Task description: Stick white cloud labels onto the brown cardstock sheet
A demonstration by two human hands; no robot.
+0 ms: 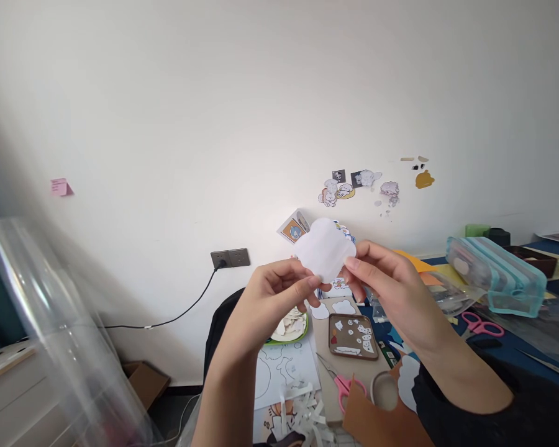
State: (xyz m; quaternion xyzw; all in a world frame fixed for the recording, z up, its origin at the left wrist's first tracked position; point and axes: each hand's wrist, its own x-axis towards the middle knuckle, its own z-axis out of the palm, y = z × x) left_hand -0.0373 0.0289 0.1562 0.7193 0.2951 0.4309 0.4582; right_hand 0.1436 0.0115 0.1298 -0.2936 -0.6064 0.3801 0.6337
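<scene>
A white paper cutout (325, 248) with a wavy, cloud-like outline is held up above the table. My left hand (284, 288) pinches its lower left edge between thumb and fingers. On the right edge, my right hand (384, 273) grips the same cutout, thumb in front and fingers behind. Below the hands lies a brown tray (353, 351) with small white cut pieces. Pink-handled scissors (342, 385) rest in front of the tray, close to a brown paper sheet (377, 413).
A green-rimmed plate (291, 335) of paper scraps stands left of the tray. White paper strips (302, 410) lie in front. To the right are a blue-striped pencil case (498, 273) and more pink scissors (482, 324). Clear plastic film (60, 329) leans at the left; a power socket (230, 257) is on the wall.
</scene>
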